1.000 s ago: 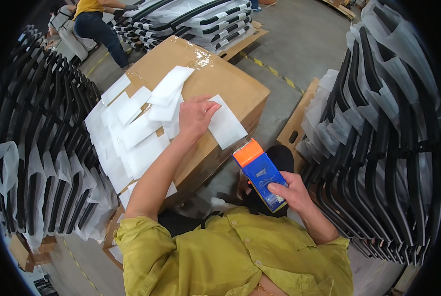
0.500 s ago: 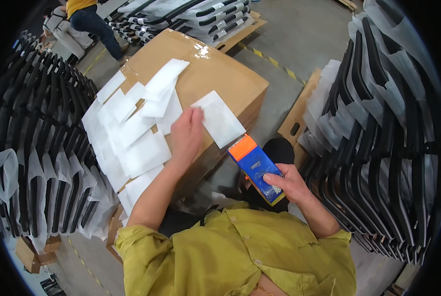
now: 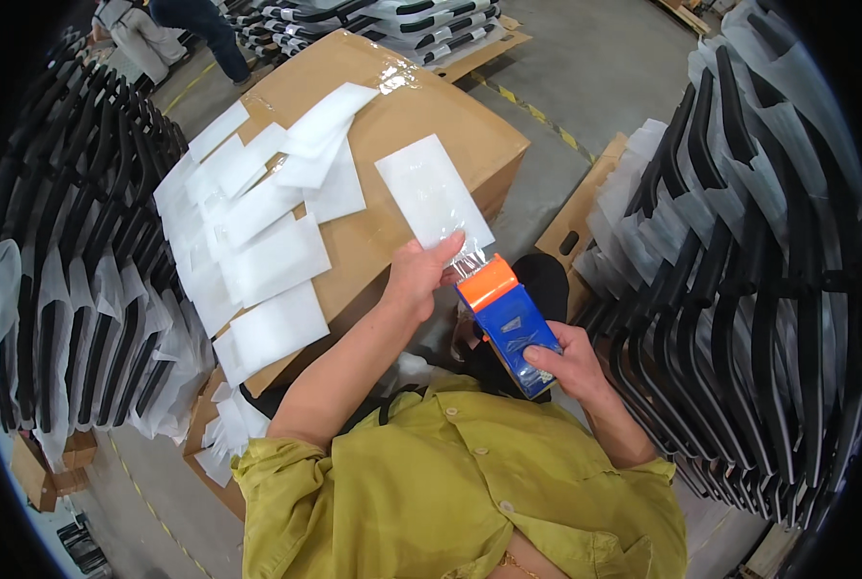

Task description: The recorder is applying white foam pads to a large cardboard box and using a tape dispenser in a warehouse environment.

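Observation:
My right hand [image 3: 571,362] grips a blue and orange tape dispenser [image 3: 510,333], its thumb on top. A short strip of clear shiny tape [image 3: 469,262] runs from the dispenser's orange end to a white foam sheet [image 3: 431,188]. This sheet lies at the near right of a large cardboard box [image 3: 373,232], its near end reaching past the box's edge. My left hand [image 3: 419,277] is closed at that near end, thumb on top beside the tape and the other fingers partly hidden below. Several more white foam sheets [image 3: 277,261] overlap on the box's left side.
Stacks of black curved tubes wrapped in white foam stand on the left [image 3: 93,222] and right [image 3: 730,261]. Another wrapped stack [image 3: 421,29] lies behind the box. An open carton [image 3: 214,454] with white pieces sits below left. Two people [image 3: 194,34] are at the far left.
My left hand has come down and right from above the sheet to its near end, closing there. Tape now spans dispenser and sheet. The dispenser has shifted slightly.

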A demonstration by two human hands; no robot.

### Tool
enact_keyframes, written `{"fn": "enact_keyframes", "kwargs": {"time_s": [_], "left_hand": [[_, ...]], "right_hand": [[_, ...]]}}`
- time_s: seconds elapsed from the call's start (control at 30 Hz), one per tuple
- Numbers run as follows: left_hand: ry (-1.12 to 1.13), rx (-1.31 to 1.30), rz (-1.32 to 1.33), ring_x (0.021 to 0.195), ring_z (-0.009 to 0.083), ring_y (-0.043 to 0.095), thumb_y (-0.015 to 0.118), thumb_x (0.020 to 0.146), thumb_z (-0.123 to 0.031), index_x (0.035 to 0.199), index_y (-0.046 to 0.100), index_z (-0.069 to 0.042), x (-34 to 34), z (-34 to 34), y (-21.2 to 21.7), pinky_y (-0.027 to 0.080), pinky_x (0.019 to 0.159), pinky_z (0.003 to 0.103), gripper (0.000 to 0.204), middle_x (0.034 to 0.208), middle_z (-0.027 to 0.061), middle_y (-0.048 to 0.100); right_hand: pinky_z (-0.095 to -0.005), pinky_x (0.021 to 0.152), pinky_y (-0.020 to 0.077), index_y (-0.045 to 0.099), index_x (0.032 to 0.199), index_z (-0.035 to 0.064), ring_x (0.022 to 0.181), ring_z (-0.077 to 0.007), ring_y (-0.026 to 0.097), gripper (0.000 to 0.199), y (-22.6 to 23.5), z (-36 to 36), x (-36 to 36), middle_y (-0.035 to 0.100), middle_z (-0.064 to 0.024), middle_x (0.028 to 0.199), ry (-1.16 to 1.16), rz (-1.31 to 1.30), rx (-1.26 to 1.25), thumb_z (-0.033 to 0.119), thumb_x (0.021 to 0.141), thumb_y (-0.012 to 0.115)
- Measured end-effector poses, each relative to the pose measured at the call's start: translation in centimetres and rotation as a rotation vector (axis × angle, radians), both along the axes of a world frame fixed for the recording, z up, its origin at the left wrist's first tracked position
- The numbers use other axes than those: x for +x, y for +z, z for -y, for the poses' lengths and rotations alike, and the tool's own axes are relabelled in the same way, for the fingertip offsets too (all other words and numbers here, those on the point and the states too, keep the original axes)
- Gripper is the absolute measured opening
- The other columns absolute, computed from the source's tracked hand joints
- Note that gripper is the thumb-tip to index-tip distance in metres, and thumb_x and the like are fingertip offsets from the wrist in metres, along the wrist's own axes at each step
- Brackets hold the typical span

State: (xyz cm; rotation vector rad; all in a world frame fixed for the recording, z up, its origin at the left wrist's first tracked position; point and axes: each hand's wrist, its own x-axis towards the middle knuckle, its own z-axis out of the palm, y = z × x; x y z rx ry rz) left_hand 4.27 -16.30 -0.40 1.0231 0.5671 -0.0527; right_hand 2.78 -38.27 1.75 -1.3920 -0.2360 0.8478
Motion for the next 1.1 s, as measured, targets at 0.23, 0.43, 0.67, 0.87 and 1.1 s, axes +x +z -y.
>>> {"fn": "enact_keyframes", "kwargs": {"time_s": [0.23, 0.43, 0.67, 0.87, 1.1], "left_hand": [[0.026, 0.106, 0.086, 0.066, 0.0155, 0.061, 0.060, 0.080, -0.023, 0.093, 0.057, -0.003, 0.6, -0.9, 3.1, 0.049, 0.058, 0.024, 0.024, 0.078, 0.0083, 0.062], [-0.144, 1.361, 1.315, 0.056, 0.0187, 0.055, 0.056, 0.066, -0.011, 0.073, 0.057, -0.009, -3.5, 4.1, 4.9, 0.044, 0.048, 0.031, 0.008, 0.062, 0.0015, 0.055], [-0.073, 1.554, 1.135, 0.070, 0.0208, 0.060, 0.059, 0.068, -0.011, 0.086, 0.060, -0.005, -4.8, -0.5, 9.3, 0.049, 0.061, 0.031, 0.019, 0.075, 0.0068, 0.060], [0.193, 2.101, 0.428, 0.066, 0.0293, 0.056, 0.056, 0.076, -0.023, 0.086, 0.052, -0.006, -1.2, -17.0, 12.4, 0.045, 0.056, 0.040, 0.021, 0.073, 0.0094, 0.058], [0.244, 2.260, -0.122, 0.087, 0.0295, 0.052, 0.048, 0.082, -0.033, 0.104, 0.049, -0.006, 7.3, -32.1, 8.6, 0.039, 0.078, 0.040, 0.034, 0.087, 0.0155, 0.054]], "right_hand": [[-0.0209, 0.064, 0.0445, 0.057, 0.096, -0.0043, 0.070, -0.0077, 0.055, 0.031, 0.7, 1.6, -1.3, 0.061, -0.0052, 0.082, 0.050, 0.000, 0.010, 0.019, 0.077, 0.063], [-0.0271, 0.075, 0.0456, 0.053, 0.106, -0.0001, 0.084, -0.0136, 0.057, 0.033, -5.7, 5.3, 3.0, 0.059, -0.0080, 0.096, 0.131, -0.412, 0.182, 0.024, 0.083, 0.054], [-0.0315, 0.083, 0.0445, 0.047, 0.114, 0.0004, 0.095, -0.0182, 0.055, 0.037, -8.1, 1.8, 1.3, 0.056, -0.0094, 0.107, -0.332, -0.460, 0.160, 0.023, 0.085, 0.050], [-0.0289, 0.062, 0.0504, 0.054, 0.101, -0.0033, 0.067, -0.0187, 0.061, 0.035, -5.6, 0.7, 1.2, 0.062, -0.0111, 0.086, -0.208, -0.449, 0.058, 0.026, 0.083, 0.053], [-0.0313, 0.061, 0.0508, 0.054, 0.099, -0.0047, 0.067, -0.0209, 0.061, 0.035, -7.8, -0.9, 2.3, 0.062, -0.0131, 0.084, -0.226, -0.575, -0.004, 0.025, 0.081, 0.056]]}}
